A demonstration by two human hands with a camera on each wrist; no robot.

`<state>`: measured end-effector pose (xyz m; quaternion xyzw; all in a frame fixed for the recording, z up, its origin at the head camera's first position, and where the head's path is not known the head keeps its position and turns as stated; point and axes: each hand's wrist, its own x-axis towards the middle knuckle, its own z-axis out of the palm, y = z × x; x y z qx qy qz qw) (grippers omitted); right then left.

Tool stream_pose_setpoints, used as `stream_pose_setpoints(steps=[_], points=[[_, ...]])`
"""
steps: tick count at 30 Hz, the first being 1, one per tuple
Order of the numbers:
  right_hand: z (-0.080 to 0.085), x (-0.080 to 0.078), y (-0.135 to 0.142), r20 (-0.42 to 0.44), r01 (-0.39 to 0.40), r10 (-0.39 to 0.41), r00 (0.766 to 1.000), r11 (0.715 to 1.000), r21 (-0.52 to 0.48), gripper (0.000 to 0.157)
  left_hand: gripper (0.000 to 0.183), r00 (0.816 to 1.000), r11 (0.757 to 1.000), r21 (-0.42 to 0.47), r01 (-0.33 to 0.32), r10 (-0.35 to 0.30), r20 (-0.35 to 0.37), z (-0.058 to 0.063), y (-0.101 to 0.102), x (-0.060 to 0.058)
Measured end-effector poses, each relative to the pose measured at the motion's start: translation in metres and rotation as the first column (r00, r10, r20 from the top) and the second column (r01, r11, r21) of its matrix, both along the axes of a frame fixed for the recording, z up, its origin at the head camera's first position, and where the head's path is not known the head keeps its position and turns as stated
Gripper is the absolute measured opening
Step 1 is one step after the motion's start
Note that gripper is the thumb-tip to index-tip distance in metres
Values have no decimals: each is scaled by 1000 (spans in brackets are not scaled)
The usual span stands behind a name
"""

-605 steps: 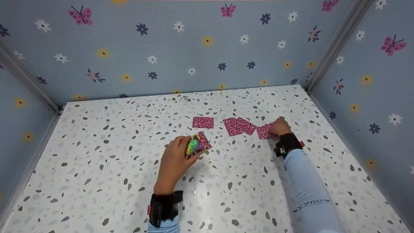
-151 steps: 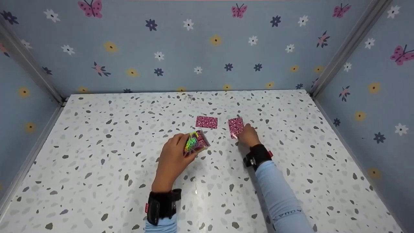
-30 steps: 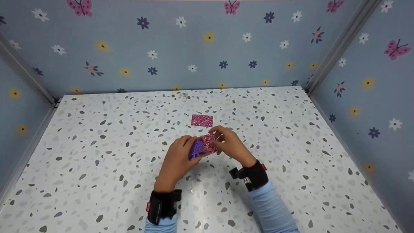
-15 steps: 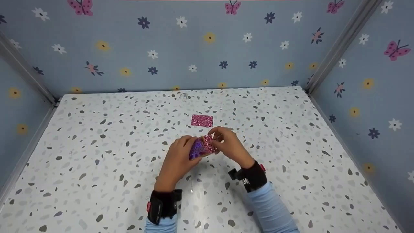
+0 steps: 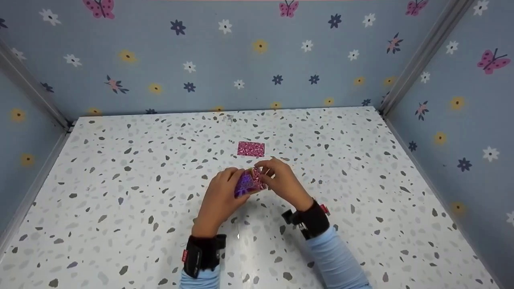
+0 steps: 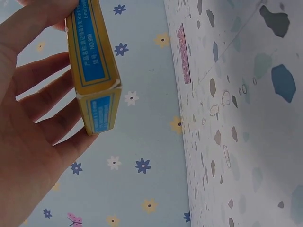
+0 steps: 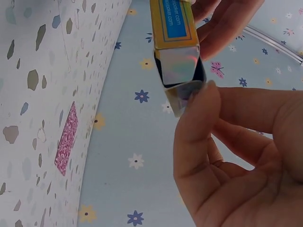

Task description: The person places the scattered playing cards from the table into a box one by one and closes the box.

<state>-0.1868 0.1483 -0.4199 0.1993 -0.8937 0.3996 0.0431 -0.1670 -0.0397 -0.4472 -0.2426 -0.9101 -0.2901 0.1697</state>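
A playing-card box [image 5: 245, 184], shiny purple on top with a pink-patterned part at its right end, is held above the table in my left hand [image 5: 217, 196]. Yellow-and-blue printed sides of this box [image 6: 94, 52] show in the left wrist view, fingers along one side. My right hand [image 5: 287, 182] is at the box's right end. In the right wrist view that end is open, and thumb and forefinger pinch its bent end flap [image 7: 181, 100]. One pink-patterned playing card [image 5: 251, 149] lies flat on the table just beyond the hands.
The white speckled table [image 5: 140, 192] spreads out around both hands. Behind it stands a blue flowered wall [image 5: 209, 56], with side walls at left and right.
Several pink cards on the right of the table have been gathered up, leaving one at the back. Over the last second the right hand has edged left and less pink shows.
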Motion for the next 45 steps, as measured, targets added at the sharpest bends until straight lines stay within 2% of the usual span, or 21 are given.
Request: stream_pose_setpoints(steps=[10,15,20,25,29,32,36,40,45], points=[[-3,-2,-7,5,10,-11,1000,1000,26,31,56,1000,1000,-7,-20,21,15,3,-5,0],[-5,-2,-10,-21,-2,2,1000,999,35,34,57,1000,1000,-17,-24,24,13,5,-7,0],[-6,-4,-9,-49,5,-5,999,1000,-9,36,58,998,999,-9,-37,37,41,6,-10,0],[-11,-9,-3,-56,47,-50,997,998,-47,32,63,995,998,0,-68,68,74,4,-15,0],[-16,-15,1,-17,70,-70,997,997,-35,26,63,992,997,3,-83,83,93,3,-18,0],[-19,-23,1,26,75,-75,997,997,9,23,62,990,997,-6,-77,78,122,3,-18,1],[-23,-42,1,101,81,-91,991,992,93,24,60,985,1000,-12,-24,26,168,3,-16,2],[-28,-64,4,192,66,-101,976,981,183,28,59,975,999,-22,33,-27,221,3,-13,3],[-35,-90,6,261,81,-152,953,962,261,37,59,962,998,-34,50,-39,269,3,-12,4]])
